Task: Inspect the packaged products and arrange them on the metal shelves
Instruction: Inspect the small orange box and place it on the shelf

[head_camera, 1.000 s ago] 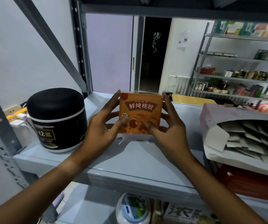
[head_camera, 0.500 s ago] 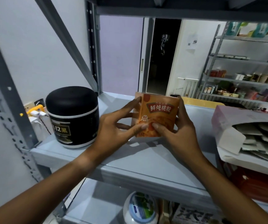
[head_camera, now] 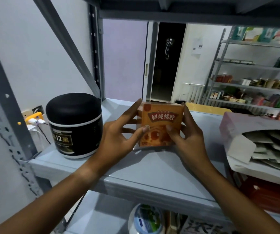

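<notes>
Thumbs pinch the orange box (head_camera: 159, 125) front — my left hand (head_camera: 117, 137) and right hand (head_camera: 188, 134) should set it square on the shelf (head_camera: 152, 168).

Small shop or stockroom: grey metal shelving (head_camera: 135, 168), packaged goods stacked on far racks (head_camera: 254, 88), opened display carton (head_camera: 260, 139).

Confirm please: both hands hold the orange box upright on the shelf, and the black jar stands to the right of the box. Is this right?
Not quite. The head view shows the black jar to the left of the orange box, not to the right. The rest holds: the left hand and the right hand both hold the box upright on the shelf.
</notes>
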